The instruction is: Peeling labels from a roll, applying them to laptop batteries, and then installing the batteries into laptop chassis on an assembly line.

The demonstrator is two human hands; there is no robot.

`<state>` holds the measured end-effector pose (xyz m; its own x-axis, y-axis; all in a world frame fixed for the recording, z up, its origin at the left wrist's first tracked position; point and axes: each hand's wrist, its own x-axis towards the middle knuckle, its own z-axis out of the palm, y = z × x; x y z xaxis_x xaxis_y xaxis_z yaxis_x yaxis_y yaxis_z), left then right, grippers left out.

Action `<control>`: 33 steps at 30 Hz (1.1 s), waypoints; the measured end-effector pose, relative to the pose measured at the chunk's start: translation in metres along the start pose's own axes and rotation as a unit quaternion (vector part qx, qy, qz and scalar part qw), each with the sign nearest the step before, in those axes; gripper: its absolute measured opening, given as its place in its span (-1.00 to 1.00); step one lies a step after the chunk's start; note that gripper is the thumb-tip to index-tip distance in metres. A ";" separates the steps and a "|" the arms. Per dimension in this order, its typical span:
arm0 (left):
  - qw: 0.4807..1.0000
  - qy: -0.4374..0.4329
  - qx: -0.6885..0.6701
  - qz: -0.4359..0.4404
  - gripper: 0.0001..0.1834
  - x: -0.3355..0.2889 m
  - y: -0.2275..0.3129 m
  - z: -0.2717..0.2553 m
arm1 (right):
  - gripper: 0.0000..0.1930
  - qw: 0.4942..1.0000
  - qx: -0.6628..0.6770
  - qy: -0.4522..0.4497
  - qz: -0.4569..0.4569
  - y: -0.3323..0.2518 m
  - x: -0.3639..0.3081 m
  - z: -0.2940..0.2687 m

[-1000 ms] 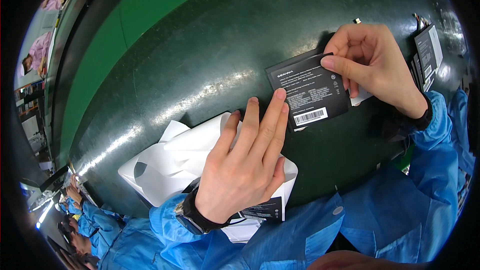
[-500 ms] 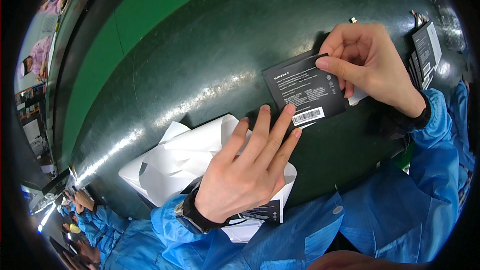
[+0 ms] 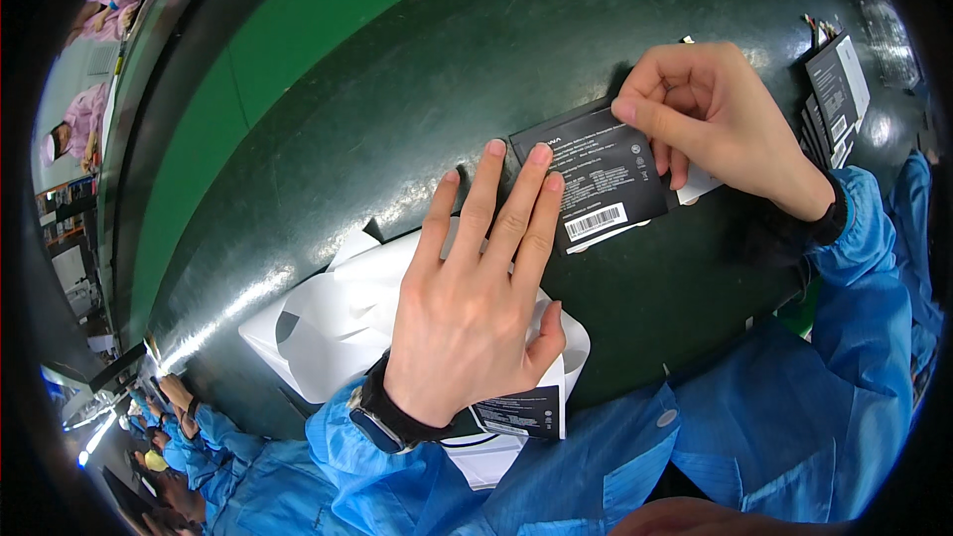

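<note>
A black printed label (image 3: 606, 174) with a barcode lies over a flat dark piece, slightly out of line with it; a white edge shows underneath. My right hand (image 3: 695, 124) pinches the label's upper right corner between thumb and forefinger. Stretched out flat, my left hand (image 3: 476, 278) rests its fingertips on the label's left edge. A white piece (image 3: 700, 184) pokes out below my right fingers. Under and beside my left hand lie curled white sheets (image 3: 333, 323), with another black label (image 3: 526, 412) on them near me.
Several flat battery packs (image 3: 832, 89) with wire leads are stacked at the right on the dark green table (image 3: 417, 109). A small white connector (image 3: 687, 40) shows beyond my right hand. At the far left, people in pink (image 3: 84, 119) and blue (image 3: 213, 447) are nearby.
My left hand has moved up and away from me, its fingers now on the label's upper left edge. The label and my right hand have shifted slightly left.
</note>
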<state>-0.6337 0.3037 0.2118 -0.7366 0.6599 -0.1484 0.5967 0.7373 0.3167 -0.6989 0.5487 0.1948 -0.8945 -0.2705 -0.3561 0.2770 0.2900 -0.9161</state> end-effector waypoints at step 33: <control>0.993 0.074 0.087 0.008 -0.05 -0.008 0.007 0.013 | 0.10 0.779 -0.507 -0.055 -0.366 0.040 -0.055 0.021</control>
<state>-0.6199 0.3056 0.2030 -0.7580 0.6523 -0.0020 0.6447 0.7496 0.1497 -0.6314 0.5560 0.1733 -0.6320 -0.7644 0.1273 -0.7616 0.5824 -0.2841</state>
